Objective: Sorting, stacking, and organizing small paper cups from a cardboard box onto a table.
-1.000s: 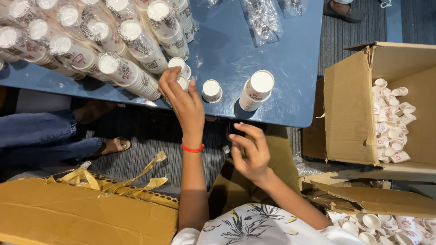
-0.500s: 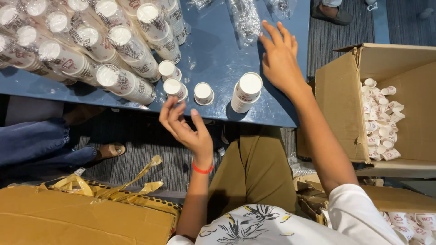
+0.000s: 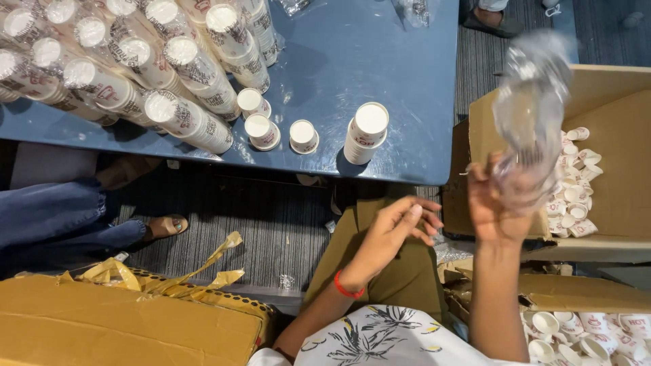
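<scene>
One blurred clear plastic sleeve [image 3: 532, 115] in right hand [image 3: 498, 210]; contents indistinct.

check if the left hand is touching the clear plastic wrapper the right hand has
Apart. The head view shows the left hand open over the lap, with a clear gap to the plastic wrapper raised in the right hand.

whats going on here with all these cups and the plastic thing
A seated person holds up a crumpled clear plastic sleeve in the right hand, over an open cardboard box of loose small paper cups. The left hand hangs empty above the lap. On the blue table lie long wrapped cup stacks, with a short stack and three small ones standing near the front edge.
</scene>
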